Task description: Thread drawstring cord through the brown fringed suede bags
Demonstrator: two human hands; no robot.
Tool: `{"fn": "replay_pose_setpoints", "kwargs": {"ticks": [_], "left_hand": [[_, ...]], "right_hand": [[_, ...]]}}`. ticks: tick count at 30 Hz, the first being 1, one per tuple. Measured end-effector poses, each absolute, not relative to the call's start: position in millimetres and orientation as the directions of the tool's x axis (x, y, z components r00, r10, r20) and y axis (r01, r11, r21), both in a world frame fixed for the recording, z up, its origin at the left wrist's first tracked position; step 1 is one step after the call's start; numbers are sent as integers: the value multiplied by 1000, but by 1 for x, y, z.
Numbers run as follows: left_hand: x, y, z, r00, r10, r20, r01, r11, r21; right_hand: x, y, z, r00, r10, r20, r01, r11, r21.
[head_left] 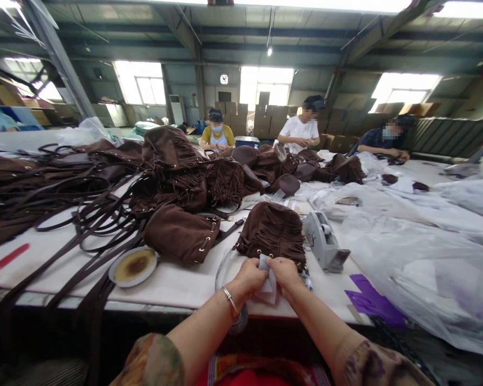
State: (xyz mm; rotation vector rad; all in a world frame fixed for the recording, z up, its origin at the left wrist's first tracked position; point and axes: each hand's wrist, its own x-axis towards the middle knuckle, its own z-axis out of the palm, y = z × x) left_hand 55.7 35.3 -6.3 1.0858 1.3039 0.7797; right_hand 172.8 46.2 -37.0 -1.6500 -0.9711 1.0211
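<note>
A brown suede fringed bag (272, 230) lies on the white table (177, 281) right in front of me. My left hand (250, 276) and my right hand (285, 272) meet at its near edge, both closed on a small piece of white paper or tissue (268, 287). A thin bangle circles my left wrist. A clear plastic loop curves along the table edge beside my left hand.
A grey tape dispenser (324, 241) stands right of the bag. Another brown bag (183, 234), a round dish of glue (133, 266), many brown straps (84, 225) and a bag pile (185, 171) lie left. Clear plastic sheets (426, 246) cover the right. Three people work at the far end.
</note>
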Motion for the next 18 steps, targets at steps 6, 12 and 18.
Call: {"fn": "replay_pose_setpoints", "kwargs": {"ticks": [6, 12, 18], "left_hand": [[57, 40, -10, 139, 905, -403, 120, 388, 914], [60, 43, -15, 44, 936, -349, 206, 334, 920], [57, 41, -18, 88, 953, -292, 220, 267, 938]], "right_hand": [[171, 42, -33, 336, 922, -193, 116, -244, -963], [175, 36, -30, 326, 933, -156, 217, -234, -947], [183, 28, -28, 298, 942, -153, 335, -253, -908]]}}
